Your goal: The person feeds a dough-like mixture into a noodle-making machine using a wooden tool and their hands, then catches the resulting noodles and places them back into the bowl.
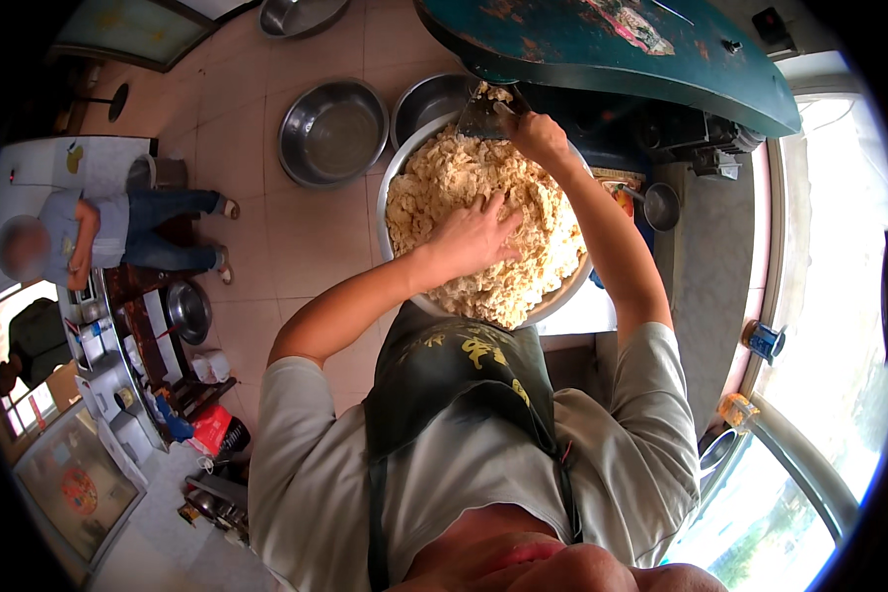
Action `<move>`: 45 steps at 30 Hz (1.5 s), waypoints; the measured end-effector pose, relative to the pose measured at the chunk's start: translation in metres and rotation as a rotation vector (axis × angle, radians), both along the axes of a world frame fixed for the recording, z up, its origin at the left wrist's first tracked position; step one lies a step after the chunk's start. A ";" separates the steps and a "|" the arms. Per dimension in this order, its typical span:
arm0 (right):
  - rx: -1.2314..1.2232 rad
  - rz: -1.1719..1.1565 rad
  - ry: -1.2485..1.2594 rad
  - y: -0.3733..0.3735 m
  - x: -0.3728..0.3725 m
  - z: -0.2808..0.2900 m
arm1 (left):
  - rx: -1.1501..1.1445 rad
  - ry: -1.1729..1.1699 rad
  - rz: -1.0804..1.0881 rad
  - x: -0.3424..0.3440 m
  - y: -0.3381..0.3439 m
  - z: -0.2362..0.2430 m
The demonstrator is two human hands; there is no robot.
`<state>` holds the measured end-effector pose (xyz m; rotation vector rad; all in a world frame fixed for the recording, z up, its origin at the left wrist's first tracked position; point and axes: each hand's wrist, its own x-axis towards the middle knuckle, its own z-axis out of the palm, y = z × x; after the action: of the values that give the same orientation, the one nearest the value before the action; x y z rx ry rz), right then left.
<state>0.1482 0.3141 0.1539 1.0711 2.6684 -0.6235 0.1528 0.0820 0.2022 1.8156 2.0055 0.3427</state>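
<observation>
A large metal bowl (384, 219) in front of me is heaped with pale, crumbly, shaggy dough (439, 183). My left hand (472, 239) rests on the dough with its fingers spread, holding nothing. At the far right of the bowl, my right hand (540, 140) is closed round the handle of a scraper (479, 118). Its wide, dark, flat blade stands at the bowl's far rim, with bits of dough on it. The blade's lower edge is partly hidden by dough.
A worn green machine (602, 64) overhangs just beyond the bowl. Metal basins (333, 133) stand on the tiled floor (237, 168) to the far left. A small saucepan (660, 207) lies to the right. Another person (133, 219) stands at the left by a cluttered counter.
</observation>
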 end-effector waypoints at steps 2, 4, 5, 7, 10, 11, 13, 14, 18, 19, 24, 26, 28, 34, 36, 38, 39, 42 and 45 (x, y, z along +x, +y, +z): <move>0.020 -0.029 -0.001 0.004 -0.007 -0.005 | 0.041 0.191 -0.111 0.012 0.000 0.005; 0.029 -0.031 -0.008 0.003 -0.015 -0.002 | -0.042 0.266 -0.114 0.020 0.004 -0.005; 0.035 -0.009 0.067 0.003 -0.011 -0.003 | -0.091 0.290 -0.110 0.024 0.006 -0.011; 0.076 0.012 0.035 0.001 0.001 0.002 | -0.073 0.341 -0.151 0.022 0.008 -0.015; 0.106 -0.008 0.019 0.013 -0.005 -0.015 | 0.059 0.147 -0.111 0.008 0.010 -0.026; 0.111 -0.028 0.025 0.018 -0.009 -0.024 | 0.069 0.075 -0.097 0.004 0.011 -0.026; 0.091 -0.053 0.021 0.017 -0.019 -0.020 | 0.034 -0.131 -0.031 -0.007 0.010 -0.017; 0.070 -0.063 0.006 0.017 -0.019 -0.018 | 0.018 -0.233 0.000 -0.011 0.010 -0.015; 0.016 0.056 -0.021 -0.005 -0.008 0.005 | 0.160 -0.275 0.149 -0.013 0.009 -0.034; 0.016 0.065 -0.016 -0.001 -0.012 -0.007 | 0.149 -0.304 0.176 -0.012 0.012 -0.032; 0.060 0.027 0.080 0.006 -0.018 -0.025 | 0.129 -0.378 0.302 -0.022 0.022 -0.022; 0.075 0.041 0.148 0.008 -0.004 -0.025 | -0.050 -0.441 0.395 -0.032 0.033 -0.014; 0.004 0.063 0.168 0.017 0.010 -0.027 | 0.110 -0.398 0.436 -0.042 0.049 -0.017; 0.028 0.046 0.143 0.028 0.035 -0.008 | 0.005 -0.360 0.529 -0.087 0.117 -0.067; 0.010 0.030 0.157 0.028 0.041 0.004 | -0.075 -0.310 0.560 -0.100 0.139 -0.078; 0.026 0.023 0.214 0.028 0.049 0.007 | -0.134 -0.277 0.601 -0.108 0.155 -0.084; 0.033 0.008 0.218 0.031 0.054 0.005 | -0.154 -0.273 0.619 -0.109 0.163 -0.086; 0.037 0.029 0.237 0.029 0.058 0.004 | -0.119 -0.207 0.670 -0.118 0.172 -0.113; 0.041 0.068 0.261 0.022 0.069 0.020 | -0.112 -0.174 0.671 -0.116 0.174 -0.105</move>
<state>0.2170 0.3363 0.1740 0.9635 2.9371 -0.7449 0.0366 0.2559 0.0972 0.9632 2.3935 0.5421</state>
